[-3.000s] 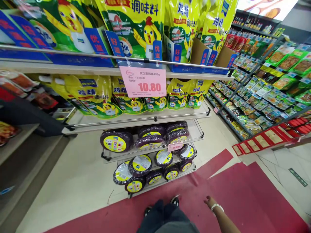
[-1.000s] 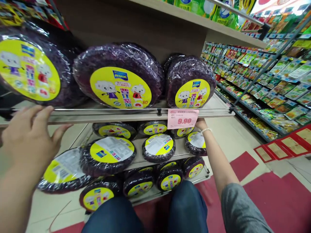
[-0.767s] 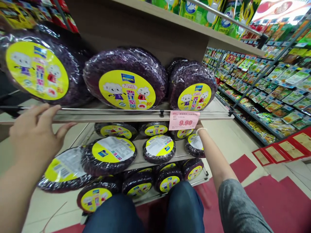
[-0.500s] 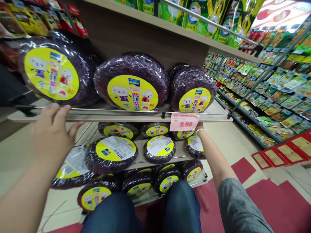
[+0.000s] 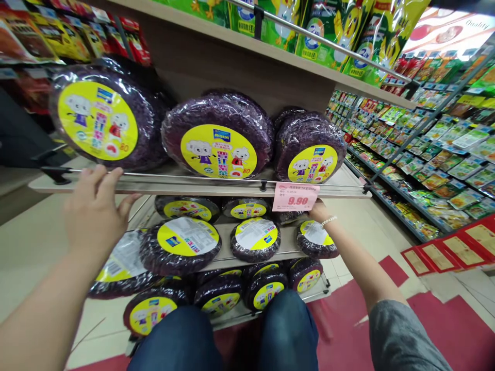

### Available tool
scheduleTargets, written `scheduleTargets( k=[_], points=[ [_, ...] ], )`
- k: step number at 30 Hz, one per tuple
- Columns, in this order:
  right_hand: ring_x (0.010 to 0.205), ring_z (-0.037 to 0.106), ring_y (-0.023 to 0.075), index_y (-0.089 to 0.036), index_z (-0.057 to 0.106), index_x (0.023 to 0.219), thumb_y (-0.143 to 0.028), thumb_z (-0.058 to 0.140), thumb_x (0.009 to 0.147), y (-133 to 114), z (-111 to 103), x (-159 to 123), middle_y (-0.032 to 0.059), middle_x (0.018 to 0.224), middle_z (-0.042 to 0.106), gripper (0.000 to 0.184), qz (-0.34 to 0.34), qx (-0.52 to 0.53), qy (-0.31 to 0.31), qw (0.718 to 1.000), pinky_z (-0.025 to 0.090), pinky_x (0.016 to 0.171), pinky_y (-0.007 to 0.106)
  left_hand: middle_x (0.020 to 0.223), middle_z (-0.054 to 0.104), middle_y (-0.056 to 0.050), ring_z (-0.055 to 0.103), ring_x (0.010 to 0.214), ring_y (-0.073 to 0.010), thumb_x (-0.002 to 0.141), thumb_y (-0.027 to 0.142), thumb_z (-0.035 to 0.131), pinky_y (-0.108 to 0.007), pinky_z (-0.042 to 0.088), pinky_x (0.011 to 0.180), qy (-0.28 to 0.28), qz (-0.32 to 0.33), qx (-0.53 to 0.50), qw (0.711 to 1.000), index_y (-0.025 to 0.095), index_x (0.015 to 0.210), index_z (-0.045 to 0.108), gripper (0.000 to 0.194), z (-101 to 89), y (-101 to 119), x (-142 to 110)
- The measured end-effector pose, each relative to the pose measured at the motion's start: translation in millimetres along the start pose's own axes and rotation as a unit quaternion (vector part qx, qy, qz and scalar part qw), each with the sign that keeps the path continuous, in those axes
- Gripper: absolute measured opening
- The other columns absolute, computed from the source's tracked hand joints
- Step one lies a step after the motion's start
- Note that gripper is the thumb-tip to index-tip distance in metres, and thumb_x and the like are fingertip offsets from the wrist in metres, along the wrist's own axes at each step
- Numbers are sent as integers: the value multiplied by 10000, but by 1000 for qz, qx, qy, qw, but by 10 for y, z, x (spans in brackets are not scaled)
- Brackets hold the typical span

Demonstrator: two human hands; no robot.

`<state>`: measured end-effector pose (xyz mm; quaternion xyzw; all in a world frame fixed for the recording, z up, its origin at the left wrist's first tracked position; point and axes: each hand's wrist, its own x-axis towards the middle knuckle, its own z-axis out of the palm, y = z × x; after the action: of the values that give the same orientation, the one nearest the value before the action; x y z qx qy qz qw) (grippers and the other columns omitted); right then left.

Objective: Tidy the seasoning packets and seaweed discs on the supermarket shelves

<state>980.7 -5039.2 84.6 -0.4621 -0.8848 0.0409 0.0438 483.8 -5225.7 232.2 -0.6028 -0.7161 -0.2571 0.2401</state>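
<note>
I crouch before a shelf end stocked with round purple packs with yellow labels. My left hand [image 5: 95, 214] rests with spread fingers on the metal rail [image 5: 174, 175] of the upper shelf, just below the large left pack [image 5: 102, 121]. My right hand [image 5: 319, 210] reaches under the pink 9.90 price tag [image 5: 295, 196], beside a small pack [image 5: 316, 238] on the middle shelf; its fingers are hidden behind the tag. Two more large packs [image 5: 218, 139] [image 5: 309, 149] stand on the upper shelf.
Smaller round packs [image 5: 189, 245] fill the two lower shelves. Yellow-green bags [image 5: 328, 36] hang above. A long aisle shelf [image 5: 425, 154] of packets runs to the right. My knees [image 5: 232, 335] are close to the lowest shelf, over a red floor strip [image 5: 444, 319].
I went from standing to crouching at the shelf. Over the last second my left hand has slid right along the rail, and my right hand stays under the price tag.
</note>
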Motion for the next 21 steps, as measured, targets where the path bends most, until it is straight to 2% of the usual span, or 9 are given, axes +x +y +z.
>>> scheduleTargets(
  k=[3, 5, 8, 10, 12, 14, 17, 19, 21],
  points=[
    [1250, 497, 327, -147, 647, 1284, -28, 483, 820, 125, -102, -225, 167, 1264, 624, 506, -33, -23, -22, 999, 454, 1008, 433, 1512, 407, -191, 285, 1474, -304, 997, 527, 358, -528, 311, 1156, -2, -4, 6, 1000, 83, 1461, 420, 645, 3, -9, 0],
    [1301, 443, 321, -200, 595, 1352, -55, 416, 871, 254, -165, -441, 138, 1357, 564, 532, -41, -43, 2, 998, 461, 1001, 437, 1515, 400, -194, 277, 1477, -305, 1000, 543, 341, -540, 307, 1153, -4, -8, 7, 1000, 81, 1458, 421, 655, 7, -13, -3],
    [1365, 389, 275, -178, 582, 1334, -105, 367, 921, 451, -139, -867, 135, 1388, 527, 472, -13, -52, 108, 993, 446, 1055, 413, 1516, 394, -196, 281, 1474, -312, 996, 584, 332, -553, 303, 1149, -3, -9, 0, 1000, 80, 1451, 427, 686, 17, -6, -11],
    [1411, 361, 223, -159, 591, 1287, -126, 354, 941, 523, -31, -1167, 134, 1396, 523, 420, 29, -21, 195, 980, 417, 1114, 385, 1516, 394, -199, 282, 1473, -317, 991, 597, 342, -554, 303, 1149, -2, -8, -9, 1000, 80, 1452, 428, 697, 18, -4, -8],
    [1431, 350, 189, -160, 592, 1256, -132, 349, 950, 512, 100, -1422, 130, 1411, 521, 392, 37, 9, 237, 971, 410, 1135, 376, 1516, 392, -207, 281, 1471, -330, 985, 599, 361, -569, 303, 1144, -5, -11, -17, 1000, 76, 1453, 427, 705, 6, -18, 9],
    [1437, 349, 179, -162, 584, 1259, -92, 358, 915, 416, 189, -1597, 114, 1419, 527, 417, 13, 18, 220, 975, 410, 1140, 383, 1519, 389, -211, 289, 1465, -343, 976, 603, 381, -585, 307, 1136, -9, -15, -26, 1000, 73, 1454, 427, 715, -24, -31, 29],
    [1467, 299, 211, -162, 532, 1346, -75, 431, 819, 159, 179, -1709, 98, 1491, 458, 544, -3, 1, 139, 990, 391, 1146, 427, 1525, 397, -191, 265, 1473, -354, 976, 585, 375, -596, 282, 1148, 6, -20, -38, 999, 94, 1468, 422, 697, -73, 61, -18],
    [1477, 267, 269, -127, 471, 1410, -216, 550, 820, -47, 110, -1706, 140, 1546, 368, 602, 1, 0, 96, 995, 363, 1158, 460, 1565, 341, -170, 157, 1500, -379, 969, 566, 405, -620, 207, 1176, 35, -50, -38, 997, 117, 1534, 313, 727, -51, 276, -176],
    [1436, 313, 328, -68, 429, 1433, -476, 655, 807, -259, 42, -1646, 211, 1522, 365, 781, 7, 11, 75, 997, 335, 1166, 477, 1626, 167, -187, 68, 1504, -420, 940, 550, 488, -646, 121, 1195, 48, -81, -36, 995, 113, 1587, 76, 883, 71, 612, -472]
  ],
)
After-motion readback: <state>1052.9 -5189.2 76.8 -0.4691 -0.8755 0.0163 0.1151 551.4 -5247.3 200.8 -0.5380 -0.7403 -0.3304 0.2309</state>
